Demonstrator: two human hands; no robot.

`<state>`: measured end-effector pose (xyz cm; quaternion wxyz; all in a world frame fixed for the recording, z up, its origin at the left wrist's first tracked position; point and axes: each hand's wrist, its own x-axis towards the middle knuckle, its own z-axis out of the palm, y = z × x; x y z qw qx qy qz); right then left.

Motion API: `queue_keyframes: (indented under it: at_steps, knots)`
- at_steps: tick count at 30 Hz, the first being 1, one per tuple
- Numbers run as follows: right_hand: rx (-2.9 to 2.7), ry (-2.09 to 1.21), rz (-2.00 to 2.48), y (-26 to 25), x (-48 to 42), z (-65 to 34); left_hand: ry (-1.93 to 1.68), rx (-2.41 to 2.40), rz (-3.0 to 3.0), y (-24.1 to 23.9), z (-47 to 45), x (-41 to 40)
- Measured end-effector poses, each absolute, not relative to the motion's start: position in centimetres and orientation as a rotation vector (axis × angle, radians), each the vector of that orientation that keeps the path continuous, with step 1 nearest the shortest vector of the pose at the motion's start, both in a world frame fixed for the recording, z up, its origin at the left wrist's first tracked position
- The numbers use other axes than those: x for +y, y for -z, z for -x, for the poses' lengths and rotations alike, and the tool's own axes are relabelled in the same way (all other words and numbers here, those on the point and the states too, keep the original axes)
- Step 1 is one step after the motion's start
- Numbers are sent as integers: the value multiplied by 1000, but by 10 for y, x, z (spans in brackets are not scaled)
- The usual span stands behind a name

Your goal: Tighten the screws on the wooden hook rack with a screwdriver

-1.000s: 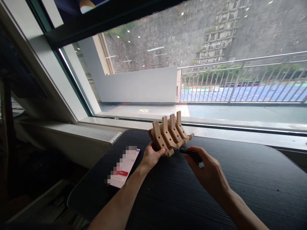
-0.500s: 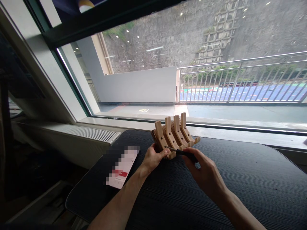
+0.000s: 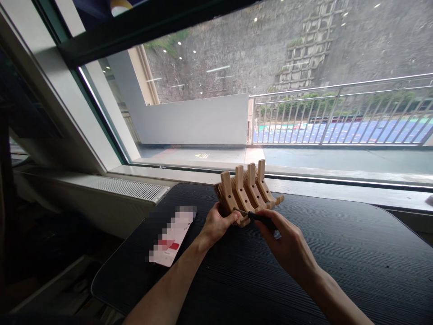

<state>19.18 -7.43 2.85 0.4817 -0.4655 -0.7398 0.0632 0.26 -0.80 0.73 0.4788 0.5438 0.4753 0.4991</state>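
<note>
A wooden hook rack (image 3: pixel 252 186) with several upright pegs stands tilted on the dark table. Small dark holes show in the pegs' fronts. My left hand (image 3: pixel 217 223) is closed around the rack's lower left end, its thumb lying at the front. In my right hand (image 3: pixel 283 230) is a screwdriver (image 3: pixel 256 216), its black handle wrapped by the fingers. The metal shaft points left, its tip at a lower hole of the leftmost peg. Whether a screw sits under the tip is too small to tell.
A phone (image 3: pixel 173 241) with a partly blurred screen lies on the black table (image 3: pixel 338 234), left of my left forearm. Beyond the table are a window sill (image 3: pixel 304 186) and a large window. A white radiator cover (image 3: pixel 128 186) runs along the left.
The rack has shifted very slightly to the right. Both hands keep their grip, and the screwdriver tip stays at the leftmost peg.
</note>
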Motion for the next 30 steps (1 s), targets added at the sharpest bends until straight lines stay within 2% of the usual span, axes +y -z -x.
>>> queue_keyframes:
  at_steps: [12,22,30]
  knots:
    - [-1828,-66,1079,-29,-74,-194,-1169,1193,-1466,0,-6,-9]
    - [-2105,201,943,-44,-76,-193,-1201,1154,-1424,-2,-4,-6]
    - [-2026,174,1074,-39,-79,-189,-1191,1389,-1636,0,-4,-8]
